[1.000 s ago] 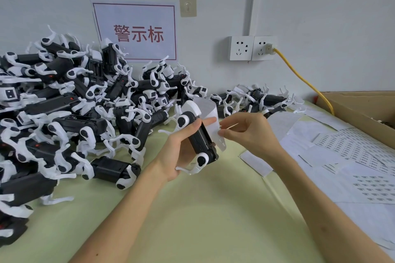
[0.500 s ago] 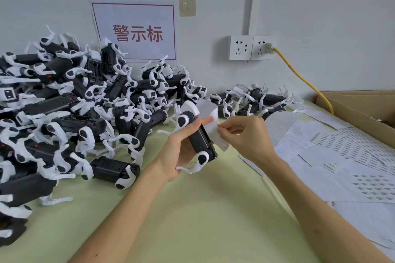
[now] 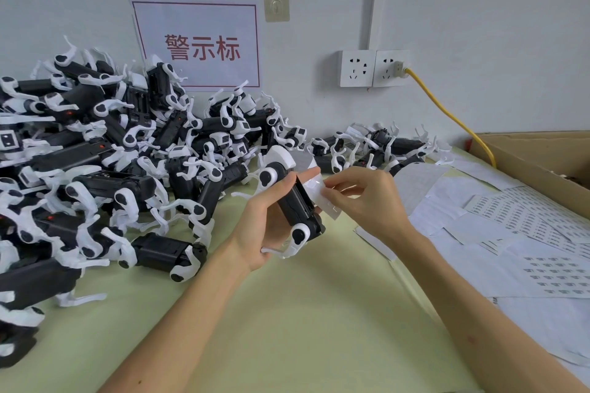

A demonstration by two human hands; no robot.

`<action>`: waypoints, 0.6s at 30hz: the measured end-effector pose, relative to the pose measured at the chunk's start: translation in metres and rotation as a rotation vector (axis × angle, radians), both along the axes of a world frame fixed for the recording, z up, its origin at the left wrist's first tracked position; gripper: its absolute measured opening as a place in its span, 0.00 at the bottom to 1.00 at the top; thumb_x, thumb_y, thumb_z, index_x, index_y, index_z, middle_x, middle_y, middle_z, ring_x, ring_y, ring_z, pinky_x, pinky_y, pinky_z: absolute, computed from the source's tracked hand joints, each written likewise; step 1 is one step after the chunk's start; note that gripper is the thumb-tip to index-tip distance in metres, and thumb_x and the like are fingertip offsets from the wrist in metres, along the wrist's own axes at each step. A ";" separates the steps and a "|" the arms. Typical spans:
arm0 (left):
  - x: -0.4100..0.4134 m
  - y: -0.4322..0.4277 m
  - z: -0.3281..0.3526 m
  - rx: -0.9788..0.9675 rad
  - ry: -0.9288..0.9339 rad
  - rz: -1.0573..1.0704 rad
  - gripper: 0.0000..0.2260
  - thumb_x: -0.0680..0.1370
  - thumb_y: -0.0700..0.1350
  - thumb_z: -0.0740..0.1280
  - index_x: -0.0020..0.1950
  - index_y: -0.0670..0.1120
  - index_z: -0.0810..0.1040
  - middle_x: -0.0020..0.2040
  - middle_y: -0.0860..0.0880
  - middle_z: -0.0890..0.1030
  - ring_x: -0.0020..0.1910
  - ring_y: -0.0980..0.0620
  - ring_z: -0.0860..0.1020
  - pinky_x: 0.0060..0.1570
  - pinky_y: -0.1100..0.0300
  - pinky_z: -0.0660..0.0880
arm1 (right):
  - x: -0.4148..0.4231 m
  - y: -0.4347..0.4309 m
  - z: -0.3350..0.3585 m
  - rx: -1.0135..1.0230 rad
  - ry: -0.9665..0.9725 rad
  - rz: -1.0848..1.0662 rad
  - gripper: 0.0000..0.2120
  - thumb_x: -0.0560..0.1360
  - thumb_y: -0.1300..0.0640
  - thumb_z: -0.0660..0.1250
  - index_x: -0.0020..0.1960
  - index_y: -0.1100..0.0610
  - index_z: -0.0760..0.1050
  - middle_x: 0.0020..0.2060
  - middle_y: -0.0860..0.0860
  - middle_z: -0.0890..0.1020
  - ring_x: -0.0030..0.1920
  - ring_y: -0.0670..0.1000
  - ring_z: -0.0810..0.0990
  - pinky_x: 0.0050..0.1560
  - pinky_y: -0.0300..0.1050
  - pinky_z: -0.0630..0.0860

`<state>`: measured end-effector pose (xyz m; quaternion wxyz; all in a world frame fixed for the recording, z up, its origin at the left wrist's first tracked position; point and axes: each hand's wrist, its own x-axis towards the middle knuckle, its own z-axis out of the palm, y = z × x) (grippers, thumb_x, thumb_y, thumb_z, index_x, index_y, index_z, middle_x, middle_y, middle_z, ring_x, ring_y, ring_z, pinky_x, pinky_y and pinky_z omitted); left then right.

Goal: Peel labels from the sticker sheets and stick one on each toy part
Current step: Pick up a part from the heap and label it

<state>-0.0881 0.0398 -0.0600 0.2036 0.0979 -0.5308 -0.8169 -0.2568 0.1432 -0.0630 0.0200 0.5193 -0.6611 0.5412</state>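
Toy part [image 3: 294, 205] sits in the left hand [image 3: 265, 230], fingers curled round it; right hand [image 3: 367, 201] pinches a sticker sheet [image 3: 314, 192] lying against the toy.

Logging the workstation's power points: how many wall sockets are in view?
2. The left socket is free; the right socket, touching it on the wall, has the yellow cable plugged in.

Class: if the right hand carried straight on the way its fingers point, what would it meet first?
The right hand pinches the small sticker sheet; just beyond lies the black toy part gripped by the left hand, probably the first solid thing met, though depth is unclear.
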 end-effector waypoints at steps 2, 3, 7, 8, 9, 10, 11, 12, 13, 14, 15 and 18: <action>-0.001 0.002 -0.001 0.001 0.011 -0.006 0.29 0.73 0.59 0.71 0.71 0.48 0.79 0.69 0.41 0.79 0.66 0.44 0.79 0.56 0.52 0.75 | -0.001 0.000 0.001 -0.006 -0.011 0.000 0.05 0.73 0.66 0.76 0.48 0.60 0.86 0.41 0.46 0.85 0.40 0.45 0.84 0.47 0.39 0.82; -0.002 0.002 -0.001 0.003 0.008 0.004 0.28 0.75 0.59 0.70 0.72 0.47 0.78 0.69 0.41 0.79 0.68 0.43 0.78 0.57 0.52 0.75 | -0.001 0.000 0.001 -0.002 -0.016 0.004 0.06 0.73 0.65 0.76 0.49 0.59 0.86 0.41 0.46 0.85 0.40 0.45 0.84 0.48 0.39 0.82; -0.004 0.000 -0.004 0.006 -0.038 0.085 0.27 0.75 0.59 0.68 0.70 0.46 0.80 0.69 0.38 0.79 0.71 0.39 0.76 0.63 0.49 0.73 | 0.002 -0.002 0.000 0.012 -0.038 -0.025 0.06 0.73 0.64 0.76 0.49 0.58 0.86 0.40 0.45 0.85 0.40 0.45 0.84 0.48 0.38 0.81; -0.004 0.000 -0.003 0.006 -0.040 0.093 0.27 0.75 0.59 0.69 0.69 0.46 0.80 0.70 0.36 0.77 0.71 0.38 0.75 0.63 0.47 0.71 | 0.003 -0.003 -0.001 0.009 -0.050 -0.033 0.05 0.73 0.64 0.76 0.48 0.58 0.86 0.40 0.45 0.85 0.40 0.45 0.83 0.47 0.38 0.81; -0.004 0.000 -0.003 0.009 -0.039 0.096 0.27 0.75 0.59 0.69 0.69 0.45 0.80 0.72 0.34 0.74 0.70 0.38 0.75 0.62 0.46 0.71 | 0.004 -0.004 -0.001 0.006 -0.064 -0.038 0.05 0.73 0.64 0.77 0.48 0.58 0.86 0.40 0.46 0.86 0.39 0.45 0.83 0.47 0.37 0.80; -0.003 0.000 -0.002 0.012 -0.037 0.092 0.27 0.75 0.59 0.69 0.69 0.45 0.80 0.72 0.33 0.73 0.68 0.37 0.76 0.61 0.46 0.71 | 0.004 -0.004 -0.001 0.002 -0.075 -0.042 0.04 0.72 0.64 0.77 0.47 0.59 0.86 0.40 0.46 0.86 0.39 0.45 0.83 0.47 0.37 0.80; -0.003 -0.001 -0.002 0.014 -0.035 0.085 0.27 0.75 0.59 0.69 0.69 0.45 0.80 0.72 0.32 0.73 0.65 0.39 0.76 0.58 0.47 0.73 | 0.005 -0.005 -0.001 -0.001 -0.084 -0.044 0.03 0.72 0.63 0.77 0.46 0.59 0.86 0.40 0.47 0.86 0.39 0.45 0.84 0.47 0.37 0.81; -0.003 -0.001 -0.002 0.015 -0.035 0.078 0.27 0.75 0.59 0.68 0.69 0.46 0.80 0.69 0.32 0.76 0.61 0.41 0.77 0.54 0.50 0.75 | 0.005 -0.005 -0.001 -0.004 -0.095 -0.047 0.03 0.72 0.63 0.77 0.45 0.59 0.86 0.40 0.48 0.86 0.39 0.45 0.84 0.46 0.37 0.81; -0.002 -0.001 -0.002 0.012 -0.034 0.074 0.27 0.75 0.60 0.68 0.69 0.46 0.81 0.64 0.34 0.79 0.58 0.43 0.78 0.49 0.52 0.77 | 0.005 -0.005 -0.001 -0.007 -0.106 -0.050 0.02 0.72 0.63 0.78 0.44 0.59 0.86 0.39 0.48 0.87 0.39 0.45 0.84 0.46 0.36 0.80; -0.002 -0.001 -0.002 0.007 -0.033 0.067 0.26 0.75 0.60 0.68 0.68 0.46 0.81 0.60 0.38 0.82 0.54 0.45 0.80 0.44 0.54 0.78 | 0.006 -0.005 -0.001 -0.007 -0.116 -0.056 0.02 0.72 0.62 0.78 0.43 0.58 0.86 0.38 0.48 0.87 0.38 0.45 0.84 0.45 0.36 0.80; -0.002 -0.001 -0.002 0.001 -0.033 0.060 0.26 0.75 0.59 0.67 0.68 0.46 0.81 0.57 0.41 0.83 0.50 0.46 0.81 0.40 0.56 0.79 | 0.006 -0.005 -0.002 -0.005 -0.124 -0.061 0.02 0.72 0.62 0.78 0.42 0.58 0.85 0.37 0.48 0.86 0.37 0.45 0.84 0.43 0.36 0.80; -0.001 -0.001 -0.003 -0.036 -0.034 0.065 0.24 0.76 0.59 0.67 0.66 0.47 0.82 0.49 0.47 0.85 0.43 0.50 0.83 0.37 0.59 0.79 | 0.009 -0.005 -0.003 0.007 -0.127 -0.074 0.03 0.71 0.61 0.77 0.40 0.57 0.85 0.33 0.47 0.85 0.35 0.44 0.83 0.39 0.36 0.77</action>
